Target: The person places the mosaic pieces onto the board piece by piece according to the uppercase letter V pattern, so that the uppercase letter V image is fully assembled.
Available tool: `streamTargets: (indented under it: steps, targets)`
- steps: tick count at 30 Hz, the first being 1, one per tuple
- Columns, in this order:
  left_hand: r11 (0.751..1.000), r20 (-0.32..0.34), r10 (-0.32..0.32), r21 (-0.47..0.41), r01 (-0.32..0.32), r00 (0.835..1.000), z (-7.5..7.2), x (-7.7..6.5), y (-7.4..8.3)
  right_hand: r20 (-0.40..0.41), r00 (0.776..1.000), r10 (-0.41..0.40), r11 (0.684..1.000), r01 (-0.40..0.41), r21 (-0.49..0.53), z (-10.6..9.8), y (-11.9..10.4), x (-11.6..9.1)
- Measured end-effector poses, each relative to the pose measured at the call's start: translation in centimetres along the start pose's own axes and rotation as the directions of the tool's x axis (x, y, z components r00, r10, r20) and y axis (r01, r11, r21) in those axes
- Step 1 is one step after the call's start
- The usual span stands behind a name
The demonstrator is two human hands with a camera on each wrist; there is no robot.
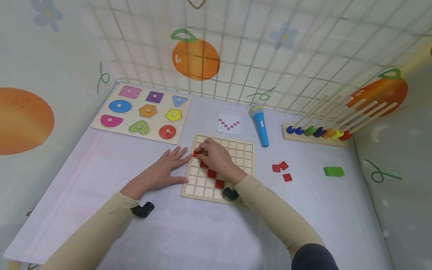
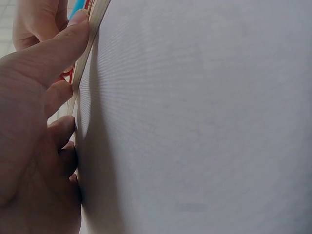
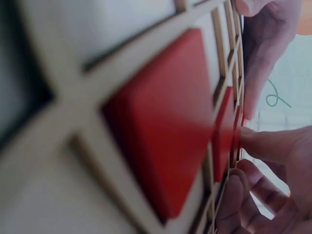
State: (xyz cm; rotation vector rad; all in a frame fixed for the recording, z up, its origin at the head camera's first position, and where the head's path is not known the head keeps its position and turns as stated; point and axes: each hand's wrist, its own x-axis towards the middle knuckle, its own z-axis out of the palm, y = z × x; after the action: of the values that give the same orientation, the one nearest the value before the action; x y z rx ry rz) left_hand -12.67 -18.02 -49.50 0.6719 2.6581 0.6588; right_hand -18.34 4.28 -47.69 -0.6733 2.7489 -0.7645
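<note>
A wooden grid board [image 1: 190,190] lies on the table with red square tiles in a diagonal of its cells, one tile [image 1: 219,184] near the lower middle. Over the board's upper left, my right hand [image 1: 216,157] has its thumb and fingers bent around another red tile [image 1: 196,154] by the left edge. That fingertip contact is partly hidden. In the right wrist view, a large red tile [image 3: 165,126] sits in its cell near the camera. My left hand [image 1: 165,168] lies spread beside the board, little more than thumb and a fingertip touching its left edge.
Three loose red tiles [image 1: 287,177] lie right of the board. A pattern card [image 1: 228,131] and a blue toy microphone [image 1: 260,127] are behind it. A shape puzzle [image 1: 135,110] stands back left, a peg rack with beads [image 1: 315,140] back right, a green block [image 1: 334,171] far right.
</note>
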Motion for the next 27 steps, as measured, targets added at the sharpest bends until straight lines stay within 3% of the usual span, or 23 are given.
streamTargets:
  steps: [15, 27]
  targets:
    - [1.000, 0.009, -0.011, -0.008, 0.011, 1.000, -0.10, 0.03, 0.15, 0.017, 1.000, 0.010, 1.000, -0.010, 0.012, -0.18, -0.01, -0.10]
    - [1.000, 0.007, -0.019, -0.006, 0.019, 1.000, -0.05, 0.03, 0.12, -0.006, 1.000, 0.013, 0.994, -0.013, 0.112, -0.62, 0.83, -0.94]
